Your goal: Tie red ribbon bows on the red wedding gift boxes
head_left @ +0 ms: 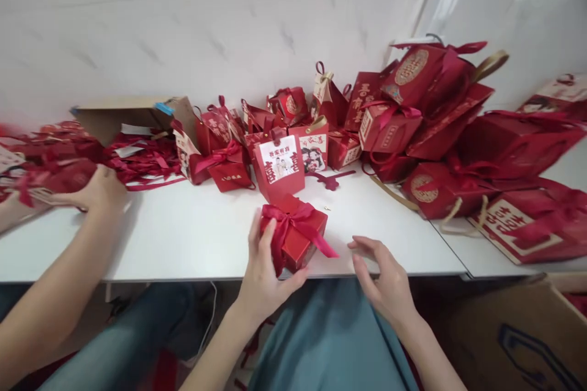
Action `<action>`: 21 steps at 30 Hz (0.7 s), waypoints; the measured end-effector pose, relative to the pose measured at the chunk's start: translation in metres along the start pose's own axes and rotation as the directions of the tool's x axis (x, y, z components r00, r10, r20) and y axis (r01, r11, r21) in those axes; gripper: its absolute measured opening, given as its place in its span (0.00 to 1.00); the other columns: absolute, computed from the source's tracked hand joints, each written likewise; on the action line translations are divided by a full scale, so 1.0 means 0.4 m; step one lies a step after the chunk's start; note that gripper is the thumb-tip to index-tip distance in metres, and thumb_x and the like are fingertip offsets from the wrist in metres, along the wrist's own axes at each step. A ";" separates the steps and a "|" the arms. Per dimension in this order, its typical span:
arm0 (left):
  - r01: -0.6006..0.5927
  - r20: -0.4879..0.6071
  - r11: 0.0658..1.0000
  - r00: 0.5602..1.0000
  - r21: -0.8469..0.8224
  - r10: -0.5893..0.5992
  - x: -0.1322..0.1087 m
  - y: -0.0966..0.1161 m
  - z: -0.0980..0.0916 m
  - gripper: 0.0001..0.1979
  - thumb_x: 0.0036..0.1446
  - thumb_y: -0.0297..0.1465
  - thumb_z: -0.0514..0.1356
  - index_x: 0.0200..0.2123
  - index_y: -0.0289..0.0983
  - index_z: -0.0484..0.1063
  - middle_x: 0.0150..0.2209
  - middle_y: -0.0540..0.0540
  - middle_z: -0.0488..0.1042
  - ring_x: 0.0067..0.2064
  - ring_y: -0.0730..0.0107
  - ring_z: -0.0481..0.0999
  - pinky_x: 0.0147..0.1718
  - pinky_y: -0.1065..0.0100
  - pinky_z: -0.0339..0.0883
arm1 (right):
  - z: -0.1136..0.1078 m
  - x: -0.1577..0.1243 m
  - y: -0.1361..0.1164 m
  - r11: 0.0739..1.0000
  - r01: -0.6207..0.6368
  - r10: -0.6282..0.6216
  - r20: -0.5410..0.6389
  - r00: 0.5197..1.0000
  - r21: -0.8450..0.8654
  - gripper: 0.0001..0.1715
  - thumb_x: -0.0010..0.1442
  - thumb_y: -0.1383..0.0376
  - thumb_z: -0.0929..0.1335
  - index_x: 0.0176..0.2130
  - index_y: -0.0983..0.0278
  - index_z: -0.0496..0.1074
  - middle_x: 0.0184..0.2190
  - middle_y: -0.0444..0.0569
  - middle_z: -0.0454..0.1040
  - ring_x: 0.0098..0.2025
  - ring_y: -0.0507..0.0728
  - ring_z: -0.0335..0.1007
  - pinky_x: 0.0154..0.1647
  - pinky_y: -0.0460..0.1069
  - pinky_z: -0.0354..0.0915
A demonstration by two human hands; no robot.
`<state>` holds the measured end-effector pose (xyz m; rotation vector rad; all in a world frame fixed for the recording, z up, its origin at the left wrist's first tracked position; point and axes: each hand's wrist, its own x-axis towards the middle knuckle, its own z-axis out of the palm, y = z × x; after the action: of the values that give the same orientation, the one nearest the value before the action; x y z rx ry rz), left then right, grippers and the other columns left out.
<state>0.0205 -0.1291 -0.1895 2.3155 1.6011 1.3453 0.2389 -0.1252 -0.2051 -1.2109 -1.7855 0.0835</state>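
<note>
A small red gift box point(300, 238) with a red ribbon bow stands near the white table's front edge point(192, 256). My left hand point(263, 272) cups its left side, fingers wrapped round the box. My right hand point(383, 278) hovers just right of the box with fingers apart and nothing in it, close to the ribbon's loose tail point(326, 248).
Another person's hand point(98, 190) at the left reaches into a heap of red ribbons point(142, 162) by a brown cardboard box point(123, 113). Several red gift boxes and bags point(435, 116) are piled along the wall and right side. A cardboard carton point(518, 336) sits lower right.
</note>
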 end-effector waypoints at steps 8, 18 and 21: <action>0.542 0.092 0.804 0.839 -0.245 -0.537 -0.008 0.013 -0.080 0.17 0.59 0.45 0.49 0.36 0.39 0.66 0.35 0.46 0.71 0.39 0.63 0.71 0.37 0.66 0.64 | -0.011 0.065 -0.088 0.779 -0.465 0.286 0.420 0.861 0.421 0.23 0.65 0.52 0.56 0.31 0.63 0.68 0.24 0.44 0.69 0.27 0.51 0.66 0.29 0.46 0.62; 0.624 0.330 0.346 0.714 -0.701 -0.618 0.040 -0.030 -0.126 0.15 0.46 0.38 0.62 0.18 0.38 0.61 0.19 0.54 0.58 0.23 0.75 0.58 0.27 0.71 0.58 | -0.013 0.132 -0.079 0.559 -0.484 0.350 0.337 0.874 0.674 0.21 0.57 0.53 0.64 0.20 0.63 0.61 0.15 0.39 0.60 0.18 0.48 0.58 0.21 0.46 0.59; 0.515 0.276 0.052 0.538 -0.856 -0.797 0.057 -0.108 -0.175 0.13 0.44 0.34 0.59 0.17 0.38 0.55 0.17 0.55 0.55 0.21 0.76 0.58 0.25 0.71 0.61 | -0.103 0.150 -0.005 0.505 -0.425 0.455 0.188 0.871 0.751 0.27 0.63 0.55 0.55 0.16 0.61 0.52 0.12 0.35 0.48 0.15 0.45 0.53 0.23 0.46 0.60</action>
<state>-0.0552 -0.1209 -0.1507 0.5458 1.1718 1.6015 0.2634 -0.0982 -0.1420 -0.9469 -1.1119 1.0394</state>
